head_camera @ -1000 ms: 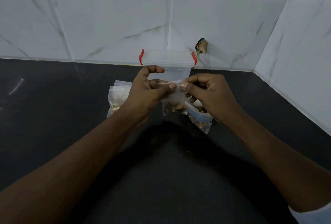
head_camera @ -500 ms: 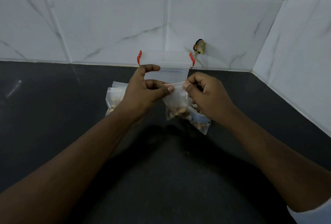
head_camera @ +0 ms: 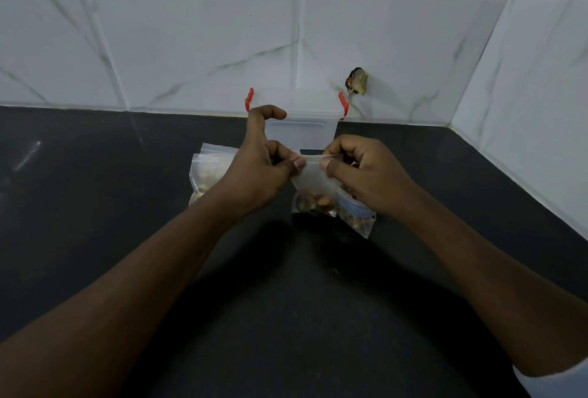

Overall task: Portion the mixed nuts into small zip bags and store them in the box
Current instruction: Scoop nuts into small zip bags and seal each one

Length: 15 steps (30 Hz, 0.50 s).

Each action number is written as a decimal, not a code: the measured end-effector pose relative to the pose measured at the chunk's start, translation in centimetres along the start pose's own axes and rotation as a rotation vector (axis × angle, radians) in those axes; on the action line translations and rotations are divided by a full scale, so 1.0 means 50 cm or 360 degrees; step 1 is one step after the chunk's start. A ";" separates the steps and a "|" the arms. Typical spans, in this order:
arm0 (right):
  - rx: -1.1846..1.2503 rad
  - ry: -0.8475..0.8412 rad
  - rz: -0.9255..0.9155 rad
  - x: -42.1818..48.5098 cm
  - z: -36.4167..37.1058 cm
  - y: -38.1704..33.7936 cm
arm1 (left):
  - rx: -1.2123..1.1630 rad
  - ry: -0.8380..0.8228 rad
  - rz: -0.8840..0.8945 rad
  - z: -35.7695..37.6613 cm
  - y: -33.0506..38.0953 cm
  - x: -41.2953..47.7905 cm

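Both forearms come in from 7 and 5 o'clock over the black counter [head_camera: 286, 318]. A bit of white sleeve [head_camera: 560, 378] shows at the 5 o'clock corner.

Left hand [head_camera: 261, 171]: thumb and curled fingers pinch the left end of the small zip bag's top edge; the index finger is lifted and hooked towards 12. Right hand [head_camera: 369, 174]: thumb against curled fingers, pinching the right end of the same edge. Thumb tips close together, not touching.

Small zip bag [head_camera: 313, 182]: just above frame centre, hanging between my hands, its bottom at or just over the counter. Mixed nuts [head_camera: 316, 203] sit in its bottom; the upper part is cloudy and flat.

At 4 o'clock of it, partly under my right hand: another bag with a blue strip [head_camera: 358, 211], nuts inside, lying on the counter.

At 9 o'clock, partly behind my left wrist: stack of filled bags [head_camera: 208, 174], flat on the counter.

At 12 o'clock, beyond the hands: translucent box [head_camera: 305, 125] with red clips [head_camera: 249, 104] at both ends, against the marbled tile wall [head_camera: 191, 47]. Cannot tell what is in it.

At 1 o'clock of the box: dark ragged patch [head_camera: 357, 81] on the wall.
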State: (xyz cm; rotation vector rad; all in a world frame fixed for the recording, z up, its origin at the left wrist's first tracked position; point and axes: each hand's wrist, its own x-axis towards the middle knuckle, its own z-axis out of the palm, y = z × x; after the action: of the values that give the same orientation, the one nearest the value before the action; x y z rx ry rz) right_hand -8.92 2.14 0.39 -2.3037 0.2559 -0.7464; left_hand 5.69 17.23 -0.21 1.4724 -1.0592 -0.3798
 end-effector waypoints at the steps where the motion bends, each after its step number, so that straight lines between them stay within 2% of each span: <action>1: -0.0011 0.0005 -0.0005 -0.001 0.001 0.001 | 0.0012 -0.0006 -0.0002 -0.001 0.000 0.000; 10: -0.0075 0.0065 -0.0006 -0.001 -0.001 0.003 | -0.0099 0.0009 -0.0023 -0.009 0.000 -0.001; 15: 0.0034 0.0067 0.0013 -0.001 -0.003 -0.001 | -0.0165 0.0027 0.0005 -0.005 -0.001 -0.003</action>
State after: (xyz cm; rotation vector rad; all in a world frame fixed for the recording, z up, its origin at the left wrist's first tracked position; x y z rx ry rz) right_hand -9.02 2.10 0.47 -2.2675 0.2755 -0.7905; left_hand 5.84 17.48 -0.25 1.3795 -1.0139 -0.4131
